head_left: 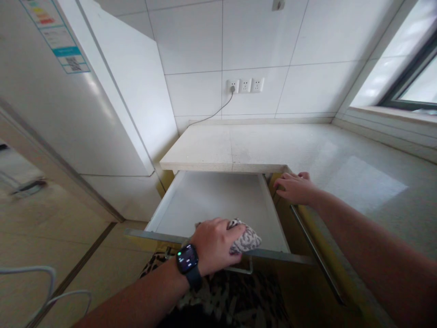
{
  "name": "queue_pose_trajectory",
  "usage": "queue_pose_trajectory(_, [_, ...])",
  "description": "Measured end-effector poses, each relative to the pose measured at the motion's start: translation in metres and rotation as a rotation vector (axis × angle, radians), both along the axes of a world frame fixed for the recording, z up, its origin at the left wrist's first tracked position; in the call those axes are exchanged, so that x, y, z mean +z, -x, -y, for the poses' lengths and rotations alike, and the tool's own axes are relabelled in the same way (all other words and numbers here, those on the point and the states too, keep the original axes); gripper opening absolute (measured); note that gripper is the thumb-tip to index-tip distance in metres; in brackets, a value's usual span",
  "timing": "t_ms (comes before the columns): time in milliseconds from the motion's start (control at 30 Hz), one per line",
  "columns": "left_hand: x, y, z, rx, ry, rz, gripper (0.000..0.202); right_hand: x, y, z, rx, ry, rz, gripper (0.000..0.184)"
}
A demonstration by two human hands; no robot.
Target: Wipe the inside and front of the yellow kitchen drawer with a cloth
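A pulled-out drawer with a white inside juts out below the countertop. My left hand, wearing a dark smartwatch on the wrist, is closed around a patterned cloth. It presses the cloth over the top edge of the drawer front, and part of the cloth sticks out past the thumb. My right hand rests by the inner corner of the counter edge, to the right of the drawer. Its fingers are loosely bent and apart, with nothing seen in them.
The pale countertop runs along the tiled wall and turns right under a window. A fridge stands at left. A cord hangs from the wall sockets. A long bar handle projects from the right cabinet.
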State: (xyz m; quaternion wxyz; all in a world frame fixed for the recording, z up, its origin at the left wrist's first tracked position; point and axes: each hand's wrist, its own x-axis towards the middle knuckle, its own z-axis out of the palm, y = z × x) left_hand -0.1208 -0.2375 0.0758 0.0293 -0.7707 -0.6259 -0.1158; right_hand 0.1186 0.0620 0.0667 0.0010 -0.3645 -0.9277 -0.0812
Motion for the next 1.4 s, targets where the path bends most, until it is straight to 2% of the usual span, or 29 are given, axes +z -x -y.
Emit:
queue_pose_trajectory(100, [-0.007,0.059,0.032,0.16,-0.016,-0.054,0.058,-0.007,-0.005,-0.008,0.017,0.01,-0.024,0.03])
queue_pose_trajectory(233, [-0.02,0.149,0.09,0.445,-0.135,-0.16,0.054,-0.01,-0.005,-0.012,0.053,0.018,-0.073,0.027])
queue_pose_trajectory(300, [-0.028,0.182,0.114,0.578,-0.218,-0.177,0.051,-0.002,0.004,0.003,0.033,0.049,-0.115,0.028])
queue_pose_trajectory(367, [-0.035,0.2,0.129,0.637,-0.261,-0.14,0.051,0.013,0.021,0.034,0.019,0.123,-0.166,0.033])
queue_pose_trajectory(400, [-0.038,0.205,0.132,0.655,-0.267,-0.128,0.051,0.022,0.032,0.055,0.053,0.196,-0.187,0.037])
queue_pose_trajectory(500, [-0.044,0.203,0.128,0.699,-0.267,-0.139,0.05,0.042,0.064,0.126,0.388,0.511,-0.148,0.052])
queue_pose_trajectory(567, [-0.044,0.199,0.12,0.733,-0.252,-0.155,0.049,0.042,0.079,0.163,0.533,0.626,-0.06,0.068])
queue_pose_trajectory(633, [-0.041,0.197,0.111,0.768,-0.222,-0.156,0.05,0.03,0.086,0.182,0.575,0.599,0.014,0.079])
queue_pose_trajectory(733, [-0.032,0.201,0.1,0.813,-0.169,-0.155,0.05,0.005,0.087,0.183,0.532,0.514,0.102,0.084])
queue_pose_trajectory(800, [-0.024,0.206,0.095,0.831,-0.135,-0.143,0.049,-0.005,0.085,0.177,0.48,0.529,0.156,0.088])
queue_pose_trajectory(967, [-0.013,0.224,0.096,0.837,-0.077,-0.112,0.045,0.002,0.083,0.171,0.445,0.644,0.203,0.082])
queue_pose_trajectory(1067, [-0.018,0.238,0.105,0.936,-0.061,-0.072,0.047,0.004,0.082,0.169,0.397,0.691,0.22,0.087])
queue_pose_trajectory(1167, [-0.023,0.25,0.111,1.013,-0.047,0.066,0.051,-0.001,0.083,0.163,0.365,0.704,0.23,0.098])
queue_pose_trajectory(1267, [-0.02,0.247,0.107,0.943,-0.01,0.072,0.049,-0.006,0.085,0.16,0.372,0.712,0.229,0.097])
queue_pose_trajectory(1400, [-0.007,0.229,0.088,0.709,0.093,-0.126,0.045,-0.008,0.086,0.16,0.366,0.715,0.218,0.094])
